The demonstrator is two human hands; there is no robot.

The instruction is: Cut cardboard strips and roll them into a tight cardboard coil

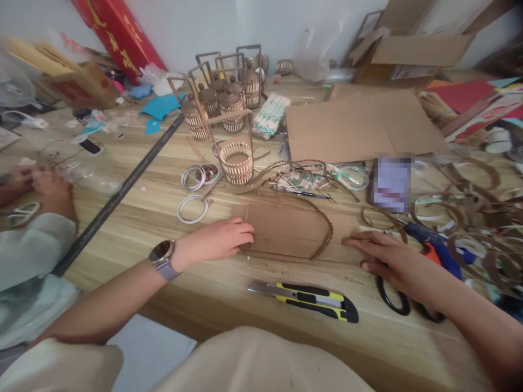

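A flat rectangular piece of cardboard [281, 228] lies on the wooden table before me. At its left end my left hand [223, 238] has its fingers pressed together and bent over the edge. My right hand [388, 258] rests by the right end, its fingers stretched out and fingertips at the cardboard's edge. A thin strip of corrugated cardboard [329, 226] curves across the piece. Nearer to me lies a yellow and black utility knife [306, 299], blade out to the left. Black-handled scissors [392, 299] lie partly under my right hand.
Behind stand a small lidless slatted bucket [237, 163] and several lidded ones [232, 106]. Tape rolls [193, 208] sit at left. A blue glue gun [437, 245] and curled cardboard strips [482, 234] crowd the right. Another person's hands [53, 185] are at far left, past a dark bar [131, 185].
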